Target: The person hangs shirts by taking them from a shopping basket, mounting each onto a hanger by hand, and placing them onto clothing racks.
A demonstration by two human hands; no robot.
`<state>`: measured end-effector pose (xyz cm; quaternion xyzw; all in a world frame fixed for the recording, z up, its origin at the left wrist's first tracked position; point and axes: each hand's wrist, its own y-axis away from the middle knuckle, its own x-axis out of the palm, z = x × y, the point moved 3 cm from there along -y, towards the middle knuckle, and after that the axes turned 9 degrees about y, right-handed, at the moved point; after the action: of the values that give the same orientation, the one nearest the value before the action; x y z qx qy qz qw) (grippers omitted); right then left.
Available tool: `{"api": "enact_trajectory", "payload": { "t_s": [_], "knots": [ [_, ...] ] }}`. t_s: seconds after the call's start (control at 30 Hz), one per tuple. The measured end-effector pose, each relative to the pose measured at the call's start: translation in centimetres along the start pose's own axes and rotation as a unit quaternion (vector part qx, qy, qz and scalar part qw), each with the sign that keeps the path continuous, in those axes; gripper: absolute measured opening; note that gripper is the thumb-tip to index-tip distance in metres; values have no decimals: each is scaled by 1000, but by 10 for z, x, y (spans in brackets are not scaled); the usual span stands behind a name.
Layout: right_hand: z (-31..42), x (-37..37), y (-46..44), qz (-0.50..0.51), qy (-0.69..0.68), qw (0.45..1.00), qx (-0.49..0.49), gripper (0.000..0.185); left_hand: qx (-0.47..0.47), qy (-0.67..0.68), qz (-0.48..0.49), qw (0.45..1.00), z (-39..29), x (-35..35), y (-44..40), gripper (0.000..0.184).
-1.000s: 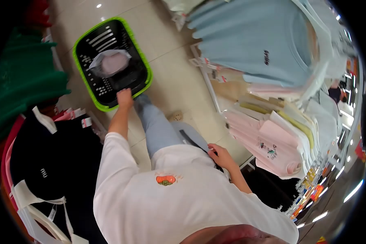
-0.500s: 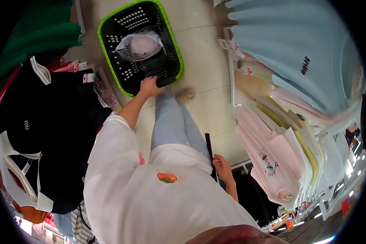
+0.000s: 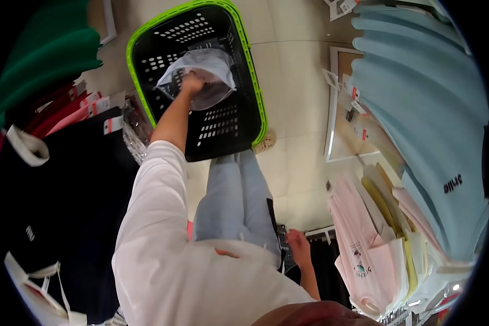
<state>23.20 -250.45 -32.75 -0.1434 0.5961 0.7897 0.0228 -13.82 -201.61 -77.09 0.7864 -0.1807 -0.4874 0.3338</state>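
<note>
My left hand (image 3: 192, 82) reaches down into a black shopping basket (image 3: 217, 127) with a bright green rim. Its fingers are closed at the mouth of a clear plastic bag (image 3: 214, 62), apparently gripping it. Pale pink contents (image 3: 206, 100) show through the bag; what they are is unclear. My right hand (image 3: 299, 245) hangs low beside my hip, away from the basket. Its fingers are blurred and loosely curled, with nothing visible in them. A dark strap hangs close to this hand.
Black garments (image 3: 65, 201) hang close on my left, below a green one (image 3: 43, 60). A light blue shirt (image 3: 424, 125) and pink shirts (image 3: 364, 244) hang on the right. A white-framed panel (image 3: 331, 103) stands by the tiled floor (image 3: 296, 103). My shoe shows behind the basket.
My left hand has left the basket's near edge and moved in to the plastic bag, whose mouth has shifted. The basket appears larger and nearer. My right hand remains low at my side.
</note>
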Motion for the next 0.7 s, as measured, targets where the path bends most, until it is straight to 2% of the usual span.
{"api": "enact_trajectory", "payload": {
  "t_s": [0.03,0.1,0.13,0.3,0.43,0.6,0.63,0.7],
  "knots": [
    [3,8,-2,1,-54,998,22,31,16,-63,65,996,-36,-32,12,56],
    [3,19,-3,16,-102,991,80,32,117,-11,-114,986,11,10,-60,57],
    [1,25,-5,21,-107,989,99,32,124,-13,-144,982,10,7,-70,57],
    [-8,52,2,17,-97,982,161,32,50,-32,-137,989,15,7,-88,57],
    [21,63,8,10,-88,976,197,31,31,-27,-142,989,22,26,-92,56],
    [34,69,9,-15,-113,980,161,28,62,31,-183,981,28,48,-79,56],
    [37,68,13,-16,-113,982,147,28,92,64,-207,972,31,58,-74,56],
    [41,66,16,-17,-116,987,109,28,100,212,-208,950,37,72,-49,56]
  ]
}}
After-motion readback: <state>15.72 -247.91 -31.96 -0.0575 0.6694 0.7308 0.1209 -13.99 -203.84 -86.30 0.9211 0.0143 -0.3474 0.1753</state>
